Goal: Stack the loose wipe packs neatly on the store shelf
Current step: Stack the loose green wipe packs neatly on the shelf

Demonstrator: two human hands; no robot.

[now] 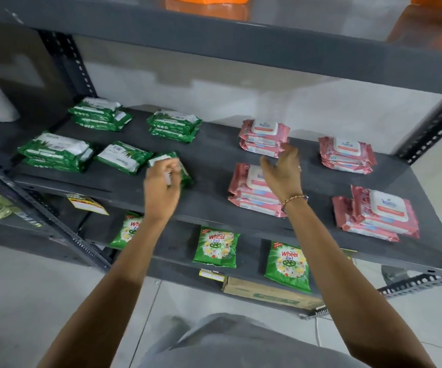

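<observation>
Green glossy wipe pack (173, 166) gripped by left hand (161, 192) fingers, right hand (283, 173) spread open, dark metal shelf (214, 166)

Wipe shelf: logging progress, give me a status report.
Left hand gripping a loose green pack at the shelf front. Right hand open, empty, above the pink stacks. One more loose green pack lies single. Nothing in the way.

A dark grey metal rack (214, 166) with perforated angle uprights (432, 128) stood against a pale, blotchy wall (241, 96). Its upper board (214, 41) crossed the view at twelve o'clock. A light grey tiled floor (28, 288) spread at seven o'clock. At five o'clock a flat cardboard box (270, 292) lay beneath the rack.
</observation>
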